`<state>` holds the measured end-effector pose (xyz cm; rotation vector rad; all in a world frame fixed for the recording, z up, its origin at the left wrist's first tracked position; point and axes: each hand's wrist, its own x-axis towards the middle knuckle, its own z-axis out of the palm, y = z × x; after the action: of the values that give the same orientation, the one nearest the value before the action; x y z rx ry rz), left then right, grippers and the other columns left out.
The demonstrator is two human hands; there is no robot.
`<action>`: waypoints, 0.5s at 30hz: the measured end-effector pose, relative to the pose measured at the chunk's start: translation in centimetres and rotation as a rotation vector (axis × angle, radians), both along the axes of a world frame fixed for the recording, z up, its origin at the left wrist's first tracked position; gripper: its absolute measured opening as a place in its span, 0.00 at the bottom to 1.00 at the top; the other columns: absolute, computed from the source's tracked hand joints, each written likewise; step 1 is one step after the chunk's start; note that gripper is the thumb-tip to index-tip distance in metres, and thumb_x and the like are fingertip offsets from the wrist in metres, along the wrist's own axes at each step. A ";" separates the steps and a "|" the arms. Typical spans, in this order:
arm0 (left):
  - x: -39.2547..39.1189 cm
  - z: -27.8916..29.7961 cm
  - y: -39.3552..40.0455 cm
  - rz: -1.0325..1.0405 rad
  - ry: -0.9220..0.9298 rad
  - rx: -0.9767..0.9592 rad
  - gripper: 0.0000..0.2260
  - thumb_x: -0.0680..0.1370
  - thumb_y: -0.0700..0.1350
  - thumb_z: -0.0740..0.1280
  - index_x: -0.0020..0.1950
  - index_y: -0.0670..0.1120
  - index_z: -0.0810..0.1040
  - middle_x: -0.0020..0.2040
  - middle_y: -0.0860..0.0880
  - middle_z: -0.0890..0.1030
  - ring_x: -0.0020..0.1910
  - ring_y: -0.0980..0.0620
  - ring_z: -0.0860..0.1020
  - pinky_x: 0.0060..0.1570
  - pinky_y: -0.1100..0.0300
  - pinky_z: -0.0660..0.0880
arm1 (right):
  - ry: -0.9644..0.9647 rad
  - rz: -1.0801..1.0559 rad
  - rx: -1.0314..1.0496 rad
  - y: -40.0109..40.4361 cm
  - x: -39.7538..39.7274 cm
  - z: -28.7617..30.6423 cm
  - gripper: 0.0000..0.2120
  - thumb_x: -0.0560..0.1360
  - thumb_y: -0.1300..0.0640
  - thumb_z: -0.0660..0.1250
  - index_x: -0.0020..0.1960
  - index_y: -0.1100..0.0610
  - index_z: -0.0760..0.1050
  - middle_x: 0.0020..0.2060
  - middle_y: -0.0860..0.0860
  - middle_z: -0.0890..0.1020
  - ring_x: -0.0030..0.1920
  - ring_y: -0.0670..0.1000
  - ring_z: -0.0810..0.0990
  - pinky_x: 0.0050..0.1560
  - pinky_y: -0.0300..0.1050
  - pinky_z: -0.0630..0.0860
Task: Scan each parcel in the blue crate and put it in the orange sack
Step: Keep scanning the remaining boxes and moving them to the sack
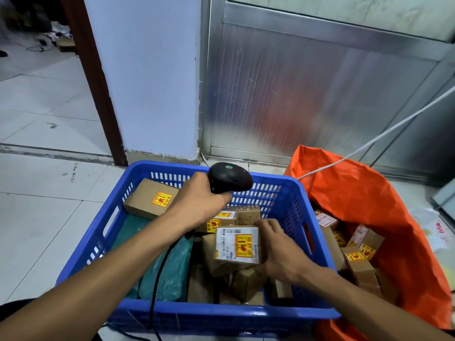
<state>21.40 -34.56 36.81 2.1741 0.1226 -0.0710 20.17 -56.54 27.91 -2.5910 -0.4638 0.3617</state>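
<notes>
The blue crate (290, 193) stands on the floor in front of me, holding several brown cardboard parcels and green plastic mailers (170, 267). My left hand (199, 200) grips a black barcode scanner (229, 179) above the crate, its head facing right and down. My right hand (280, 247) holds a small brown parcel (237, 244) with a white label and a yellow-red sticker, tilted up inside the crate just below the scanner. The orange sack (357, 193) lies open to the right of the crate with several labelled parcels (357, 252) inside.
The scanner's black cable (157, 279) runs down over the crate's front wall. A white cord (384, 134) crosses above the sack. A white wall pillar (152, 82) and a metal panel (307, 94) stand right behind the crate. Tiled floor (44, 193) spreads to the left.
</notes>
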 end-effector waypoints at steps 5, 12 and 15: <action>0.1 -0.9 -0.8 -0.009 -0.014 0.041 0.03 0.72 0.44 0.71 0.40 0.45 0.79 0.30 0.48 0.78 0.34 0.48 0.78 0.37 0.55 0.75 | -0.145 -0.118 0.037 -4.5 0.9 1.8 0.45 0.63 0.52 0.81 0.73 0.47 0.61 0.64 0.42 0.64 0.63 0.44 0.71 0.56 0.29 0.71; -0.1 -1.8 -1.3 -0.035 -0.027 0.048 0.03 0.72 0.45 0.71 0.41 0.45 0.81 0.36 0.43 0.83 0.38 0.46 0.81 0.38 0.53 0.76 | -0.278 -0.298 0.196 -6.2 2.0 3.7 0.47 0.62 0.59 0.83 0.73 0.48 0.62 0.66 0.46 0.65 0.62 0.46 0.71 0.62 0.42 0.75; -0.3 -1.9 -1.4 -0.035 -0.026 0.052 0.03 0.72 0.44 0.71 0.40 0.46 0.81 0.33 0.46 0.80 0.34 0.48 0.78 0.35 0.57 0.72 | -0.332 -0.299 0.166 -6.6 2.0 3.9 0.47 0.62 0.55 0.83 0.72 0.45 0.60 0.66 0.44 0.64 0.63 0.46 0.72 0.61 0.48 0.77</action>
<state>21.12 -35.97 34.89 2.2286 0.0725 -0.0606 22.18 -63.12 31.82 -2.5105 -0.1986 -0.2033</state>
